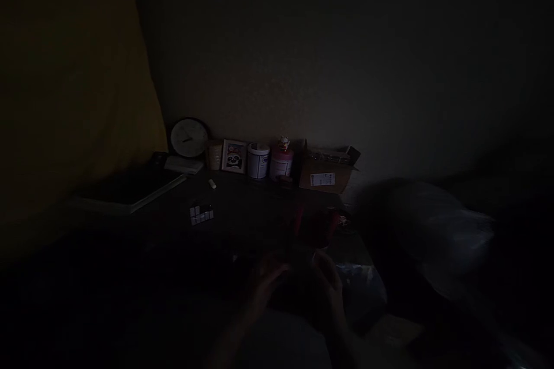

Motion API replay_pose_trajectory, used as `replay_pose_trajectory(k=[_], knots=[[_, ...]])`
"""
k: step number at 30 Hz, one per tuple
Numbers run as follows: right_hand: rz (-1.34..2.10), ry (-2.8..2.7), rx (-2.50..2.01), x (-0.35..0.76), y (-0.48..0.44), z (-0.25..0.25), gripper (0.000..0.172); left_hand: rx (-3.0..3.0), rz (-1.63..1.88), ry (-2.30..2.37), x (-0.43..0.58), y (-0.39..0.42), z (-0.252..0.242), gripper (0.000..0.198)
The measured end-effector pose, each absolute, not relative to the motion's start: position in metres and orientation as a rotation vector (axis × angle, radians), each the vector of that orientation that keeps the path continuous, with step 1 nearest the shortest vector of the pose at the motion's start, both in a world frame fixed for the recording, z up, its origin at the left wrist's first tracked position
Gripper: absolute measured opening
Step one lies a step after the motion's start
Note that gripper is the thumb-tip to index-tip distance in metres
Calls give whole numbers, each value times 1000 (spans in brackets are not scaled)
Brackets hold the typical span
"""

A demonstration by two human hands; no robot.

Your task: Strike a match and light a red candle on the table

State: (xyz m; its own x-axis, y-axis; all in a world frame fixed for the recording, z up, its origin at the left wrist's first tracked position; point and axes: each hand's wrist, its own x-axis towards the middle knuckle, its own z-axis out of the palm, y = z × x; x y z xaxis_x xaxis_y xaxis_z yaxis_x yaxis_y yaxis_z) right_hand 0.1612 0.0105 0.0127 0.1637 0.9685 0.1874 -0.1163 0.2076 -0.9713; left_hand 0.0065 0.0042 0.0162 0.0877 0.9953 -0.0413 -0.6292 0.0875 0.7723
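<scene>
Deep shadow covers the scene. My left hand [267, 279] is near the table's front edge, its fingers drawn together toward the tips. Facing it, my right hand [329, 278] has its fingers bent inward. Between the two is a dark patch; whatever they hold there is too dim to name. Just beyond the fingers stands a thin red upright piece [298, 219], and a second red piece [333, 222] is to its right, near a small round dish [344, 221].
Along the wall stand a round clock [189, 137], a panda picture frame [234, 157], a white tin [258, 161], a pink-lidded tin [281, 164] and a cardboard box [324, 176]. Small light blocks [201, 215] lie mid-table. A pale plastic bag [441, 230] bulges at right.
</scene>
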Motion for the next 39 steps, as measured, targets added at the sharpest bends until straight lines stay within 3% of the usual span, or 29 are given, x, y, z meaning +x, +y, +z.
replay_pose_trajectory(k=[5,11,15,26,39], knots=[[1054,-971,-1037,160,10,17,36,681,1335,668,10,7,12,23],[751,-1187,-1251,156,3,23,30,697,1344,671,10,6,14,24],[588,-1288,-1344,163,5,2,35,743,1349,678,7,5,16,24],[548,-1324,-1475,169,6,-13,41,787,1362,798,10,11,7,31],[464,-1444,-1390,173,10,-5,20,787,1361,839,14,20,-9,33]])
